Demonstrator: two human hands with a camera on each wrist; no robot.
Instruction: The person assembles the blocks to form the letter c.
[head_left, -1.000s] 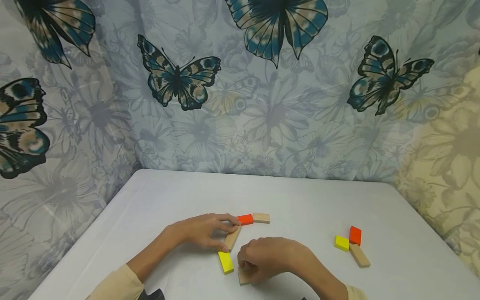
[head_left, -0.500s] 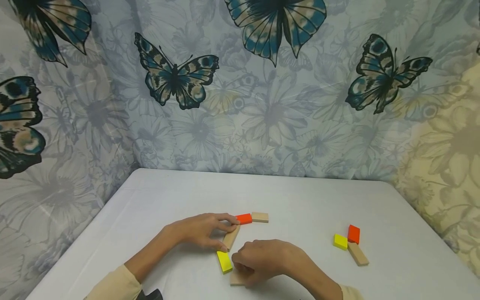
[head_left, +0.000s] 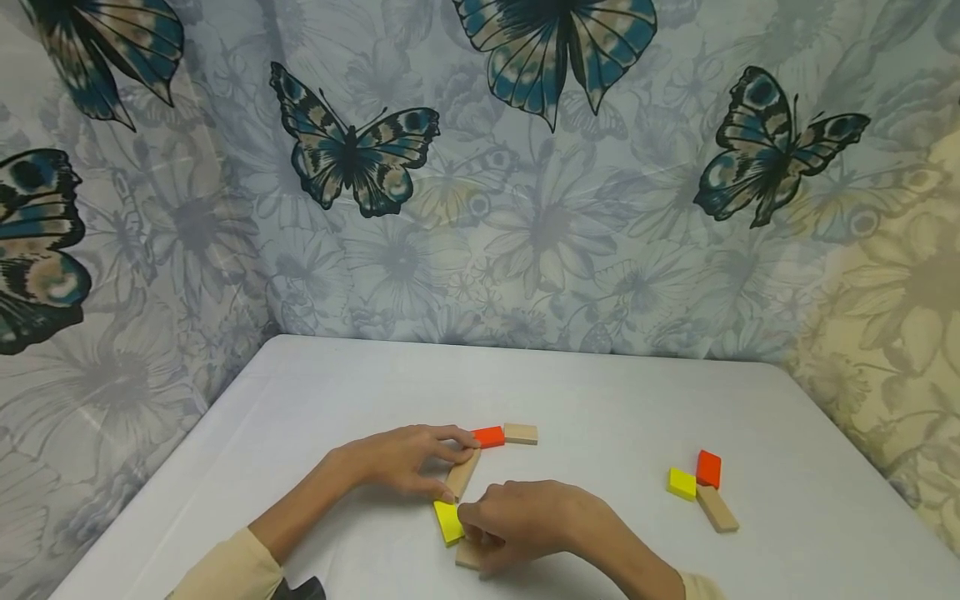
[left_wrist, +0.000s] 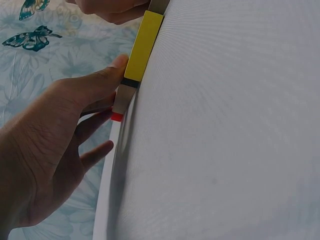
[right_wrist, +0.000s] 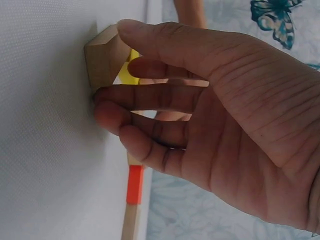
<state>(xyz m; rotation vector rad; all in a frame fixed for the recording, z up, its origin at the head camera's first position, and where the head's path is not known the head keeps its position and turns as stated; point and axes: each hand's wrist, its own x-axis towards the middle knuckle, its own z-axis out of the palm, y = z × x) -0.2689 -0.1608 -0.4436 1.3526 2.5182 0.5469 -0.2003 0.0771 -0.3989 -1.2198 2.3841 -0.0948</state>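
Well, seen from the head, a bent row of blocks lies on the white table [head_left: 360, 383]. The left hand [head_left: 401, 460] reaches across it with fingers extended, thumb by the yellow block [head_left: 447, 525] and fingertips by the red block [head_left: 490, 437]; the middle wooden block [head_left: 463, 473] lies between. The far wooden block [head_left: 521, 433] adjoins the red one. The right hand [head_left: 528, 518] pinches the near wooden block [head_left: 468, 554] beside the yellow one. Well apart, to the right, a second red block [head_left: 708, 469], a second yellow block [head_left: 682, 484] and a slanted wooden block [head_left: 717, 509] sit together. Butterfly-printed cloth [head_left: 547, 242] hangs behind.

From the left wrist, I see the thumb against the yellow block's side, the fingers fairly straight.

From the right wrist, thumb and a finger hold the near wooden block's ends on the tabletop, while the other fingers bend loosely beside it.
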